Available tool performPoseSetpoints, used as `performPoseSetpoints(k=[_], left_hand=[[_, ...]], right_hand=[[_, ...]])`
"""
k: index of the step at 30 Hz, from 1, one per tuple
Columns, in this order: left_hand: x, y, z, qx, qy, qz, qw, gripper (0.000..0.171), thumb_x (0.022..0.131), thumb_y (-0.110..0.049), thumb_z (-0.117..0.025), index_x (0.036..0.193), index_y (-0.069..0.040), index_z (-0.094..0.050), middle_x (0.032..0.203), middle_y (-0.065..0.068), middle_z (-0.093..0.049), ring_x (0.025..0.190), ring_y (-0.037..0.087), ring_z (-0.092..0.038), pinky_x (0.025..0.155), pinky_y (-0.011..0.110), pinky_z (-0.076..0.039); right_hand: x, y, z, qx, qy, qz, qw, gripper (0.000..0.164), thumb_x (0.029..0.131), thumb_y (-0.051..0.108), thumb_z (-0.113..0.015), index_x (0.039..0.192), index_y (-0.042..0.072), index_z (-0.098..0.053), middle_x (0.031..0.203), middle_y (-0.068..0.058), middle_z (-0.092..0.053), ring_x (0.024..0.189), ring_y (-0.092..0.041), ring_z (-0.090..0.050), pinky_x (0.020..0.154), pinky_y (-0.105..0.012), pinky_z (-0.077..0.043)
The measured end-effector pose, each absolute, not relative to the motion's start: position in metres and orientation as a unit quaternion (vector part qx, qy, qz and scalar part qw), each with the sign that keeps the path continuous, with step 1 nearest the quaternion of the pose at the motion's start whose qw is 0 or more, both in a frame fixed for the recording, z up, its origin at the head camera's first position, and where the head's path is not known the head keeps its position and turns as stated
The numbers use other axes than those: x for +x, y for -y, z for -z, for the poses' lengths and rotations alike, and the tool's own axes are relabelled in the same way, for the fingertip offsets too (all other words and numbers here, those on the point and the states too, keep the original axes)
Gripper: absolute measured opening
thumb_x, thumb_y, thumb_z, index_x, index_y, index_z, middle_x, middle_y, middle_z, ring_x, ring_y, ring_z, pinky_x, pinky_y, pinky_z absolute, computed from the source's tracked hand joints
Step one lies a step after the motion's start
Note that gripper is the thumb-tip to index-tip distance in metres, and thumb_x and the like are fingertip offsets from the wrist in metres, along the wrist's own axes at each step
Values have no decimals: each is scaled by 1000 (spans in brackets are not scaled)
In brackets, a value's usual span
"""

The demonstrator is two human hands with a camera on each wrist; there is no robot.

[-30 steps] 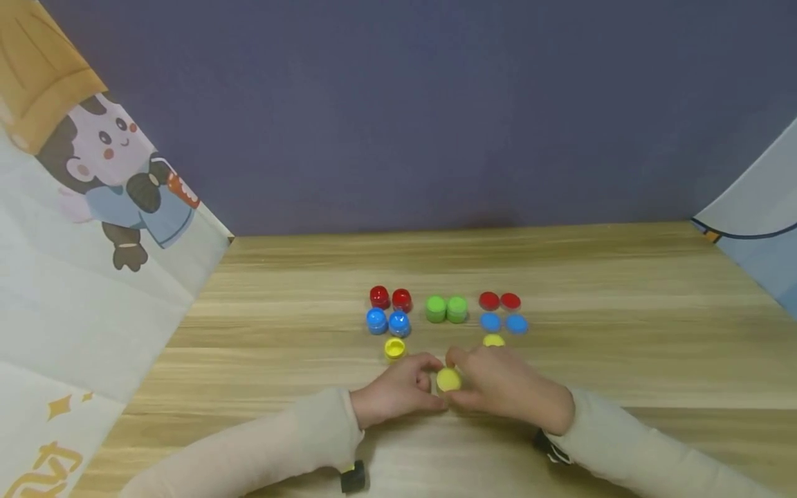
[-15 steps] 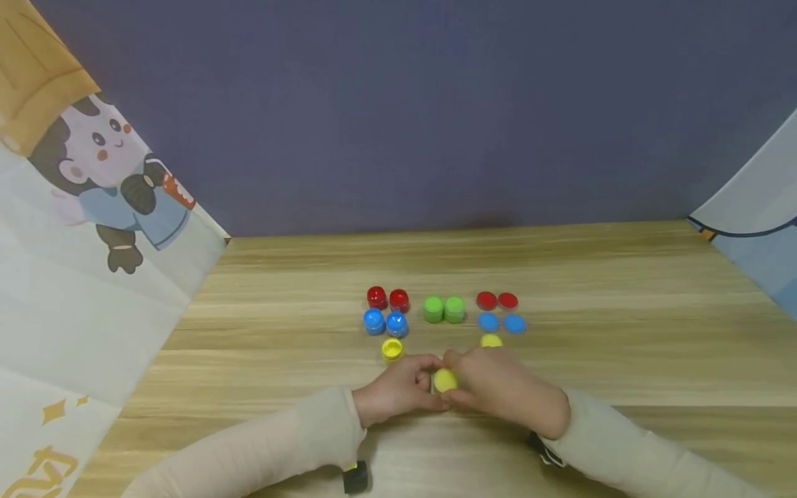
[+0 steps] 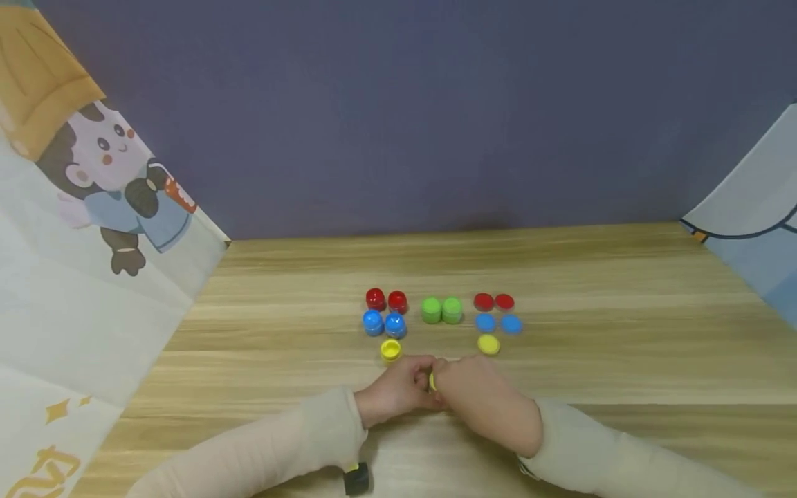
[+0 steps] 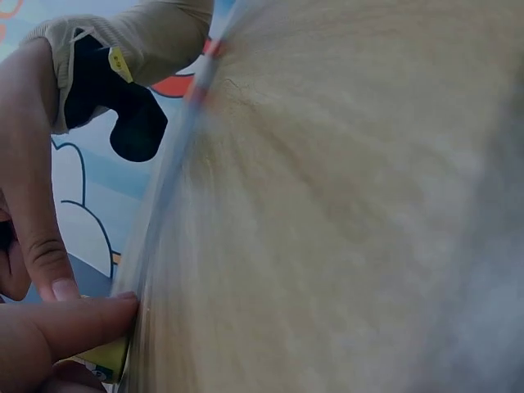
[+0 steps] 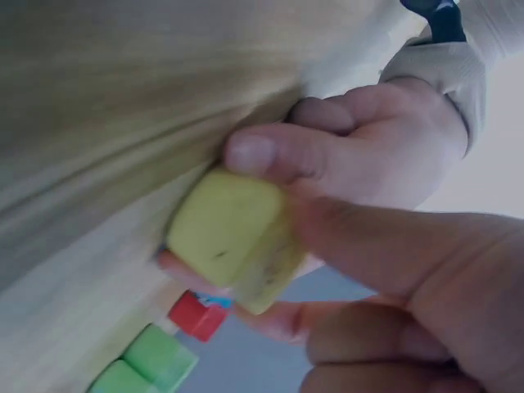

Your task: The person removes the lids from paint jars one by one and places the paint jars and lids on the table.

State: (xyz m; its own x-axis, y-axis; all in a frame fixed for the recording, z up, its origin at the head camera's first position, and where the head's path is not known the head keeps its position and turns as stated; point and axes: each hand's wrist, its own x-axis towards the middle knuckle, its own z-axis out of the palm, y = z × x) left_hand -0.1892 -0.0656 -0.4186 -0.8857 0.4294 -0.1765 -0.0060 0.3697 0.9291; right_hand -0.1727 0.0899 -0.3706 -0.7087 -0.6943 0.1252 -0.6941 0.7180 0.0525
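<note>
Both hands meet at a small yellow jar [image 5: 221,225] low over the wooden table, and in the head view they hide most of it. My left hand [image 3: 398,389] holds the jar's body, thumb on one side and fingers on the other. My right hand [image 3: 488,404] pinches the jar's yellow lid [image 5: 272,264] between thumb and index finger. In the left wrist view only a strip of the jar [image 4: 106,359] shows below a left finger. A second yellow jar [image 3: 391,350], lidless, stands just beyond my left hand. One loose yellow lid [image 3: 488,344] lies beyond the right hand.
Two red jars [image 3: 386,300] and two blue jars [image 3: 383,324] stand behind the lidless yellow one. Two green jars [image 3: 442,310] are at the middle. Red lids [image 3: 483,302] and blue lids [image 3: 486,322] lie flat to the right. A dark wall [image 3: 436,117] closes off the table's back.
My right hand has turned and shifted left over the held jar, covering its yellow top and uncovering the loose yellow lid behind. My left hand keeps its hold nearly in place.
</note>
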Motion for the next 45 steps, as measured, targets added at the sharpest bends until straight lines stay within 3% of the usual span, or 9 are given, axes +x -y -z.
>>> performPoseSetpoints(k=[3,6,14,20,25,29,34,40,45], left_hand=[[-188,65,419,130,-794,-560,197,37,71,1,-78,105,-9,-68,64,-1,-56,61,7,-48,57,18,-43],[-189,65,421,130,-787,-572,194,36,71,2,-77,105,-8,-68,77,0,-64,73,7,-54,70,19,-47],[-192,65,427,130,-804,-550,183,40,70,-4,-80,108,-14,-69,55,-4,-39,51,8,-35,47,18,-28],[-192,64,426,121,-791,-568,191,43,69,0,-79,110,-12,-68,53,-3,-39,49,7,-34,45,17,-28],[-192,64,423,125,-783,-576,199,45,69,2,-79,110,-11,-67,53,-3,-39,47,6,-33,44,17,-28],[-191,65,421,126,-786,-572,198,42,69,0,-79,108,-12,-68,54,-3,-39,48,7,-33,44,17,-27],[-189,66,421,124,-787,-570,201,43,69,0,-79,109,-12,-67,54,-2,-42,48,7,-34,44,17,-27],[-189,65,422,126,-793,-563,196,43,69,1,-79,108,-9,-67,55,-2,-44,49,6,-36,44,16,-29],[-188,65,423,124,-797,-558,197,34,70,2,-78,101,-8,-68,54,-2,-44,47,6,-36,45,17,-29]], right_hand=[[-171,-86,373,382,917,24,108,20,73,5,-72,66,10,-54,51,6,-37,44,-6,-32,39,-23,-31],[-173,-83,372,386,917,26,100,23,73,6,-72,63,12,-53,53,6,-38,46,-6,-33,39,-23,-32],[-182,-86,370,365,931,13,-6,16,78,13,-74,77,8,-59,56,5,-42,48,-9,-36,44,-23,-35],[-188,-96,371,409,912,31,27,15,80,14,-72,89,4,-66,55,5,-39,47,-7,-31,42,-18,-30],[-195,-103,370,447,893,23,41,20,78,24,-74,78,9,-62,53,7,-34,47,-5,-27,40,-16,-27],[-197,-107,370,473,880,11,38,21,80,25,-72,89,7,-66,52,9,-30,46,-4,-24,42,-16,-24],[-199,-111,371,492,870,0,40,25,81,33,-71,83,10,-64,52,10,-31,47,-3,-25,44,-17,-25],[-193,-110,372,441,895,-59,23,26,81,35,-70,80,12,-60,54,11,-37,47,-3,-32,42,-18,-30],[-185,-102,375,386,919,-63,52,29,82,35,-64,68,13,-51,54,8,-36,45,-5,-33,38,-20,-28]])
